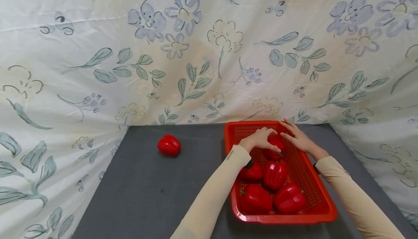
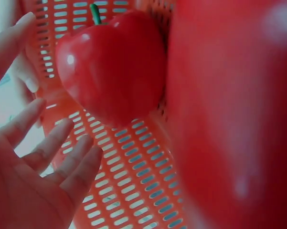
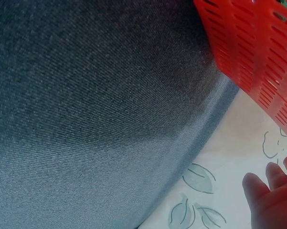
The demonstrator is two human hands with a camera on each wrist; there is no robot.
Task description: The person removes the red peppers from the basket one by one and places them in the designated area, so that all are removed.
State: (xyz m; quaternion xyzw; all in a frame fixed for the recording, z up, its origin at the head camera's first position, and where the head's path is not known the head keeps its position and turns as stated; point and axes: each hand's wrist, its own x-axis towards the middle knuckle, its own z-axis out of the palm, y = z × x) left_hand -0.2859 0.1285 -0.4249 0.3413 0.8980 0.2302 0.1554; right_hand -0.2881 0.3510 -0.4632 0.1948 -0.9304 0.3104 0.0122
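My left hand (image 1: 261, 139) is over the far part of a red plastic basket (image 1: 284, 218), fingers spread above a red bell pepper (image 1: 275, 147). In the left wrist view the left palm and fingers (image 2: 81, 162) show beside a bell pepper (image 2: 114, 67) with a green stem, with a gap between them. Extended fingers of my right hand (image 1: 301, 140) lie at the basket's far right corner; the right wrist view catches them (image 3: 272, 191) at its rim. Several more bell peppers (image 1: 275, 174) fill the nearer left part of the basket.
One red bell pepper (image 1: 169, 145) lies on the dark grey table (image 1: 147, 188), left of the basket. A white floral cloth (image 1: 196, 68) hangs behind the table and along both sides. A large blurred pepper (image 2: 234, 114) crowds the right of the left wrist view.
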